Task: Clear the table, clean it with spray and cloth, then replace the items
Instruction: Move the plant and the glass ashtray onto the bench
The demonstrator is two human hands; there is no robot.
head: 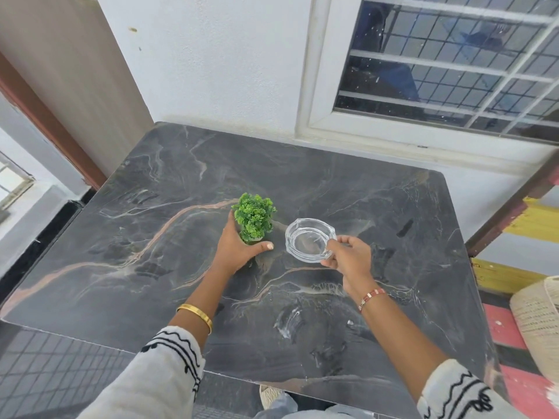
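A small green artificial plant (254,214) stands near the middle of the dark marble table (181,267). My left hand (239,252) wraps around its pot, thumb in front and fingers behind; the pot itself is mostly hidden. Just right of it is a clear glass ashtray (308,238). My right hand (351,261) pinches the ashtray's near right rim between thumb and fingers. Whether the ashtray rests on the table or is slightly lifted I cannot tell.
A white wall and a barred window (453,71) back the table. A wooden door frame (54,116) is on the left. A woven basket (541,325) sits at the right edge, on a red and yellow painted floor. Tiled floor lies below left.
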